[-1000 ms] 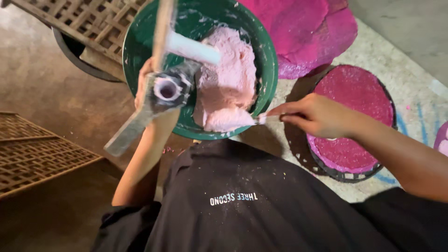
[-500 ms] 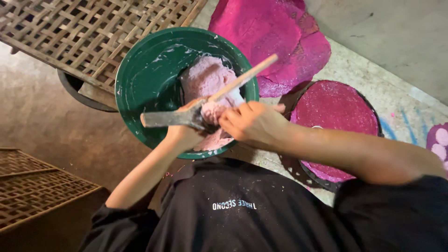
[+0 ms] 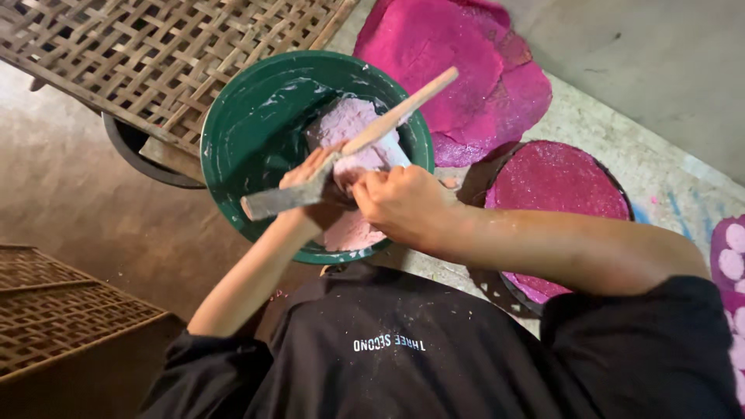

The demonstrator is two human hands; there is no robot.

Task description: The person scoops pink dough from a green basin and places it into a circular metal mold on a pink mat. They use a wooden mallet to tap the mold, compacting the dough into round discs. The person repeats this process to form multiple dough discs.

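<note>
Both forearms reached forward over the green bowl (image 3: 256,132), hands together above its near rim. The right hand (image 3: 403,203) was clenched around a wooden stick (image 3: 403,110); the left hand (image 3: 314,174) gripped a grey tool (image 3: 275,202). Pale pink dough (image 3: 349,132) lay just beyond them. Magenta discs (image 3: 458,62) and a woven rack (image 3: 155,54) lay around.

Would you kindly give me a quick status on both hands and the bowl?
Left hand grips trowel. Right hand grips stick, over green bowl of pink paste. Nothing blocking.
</note>
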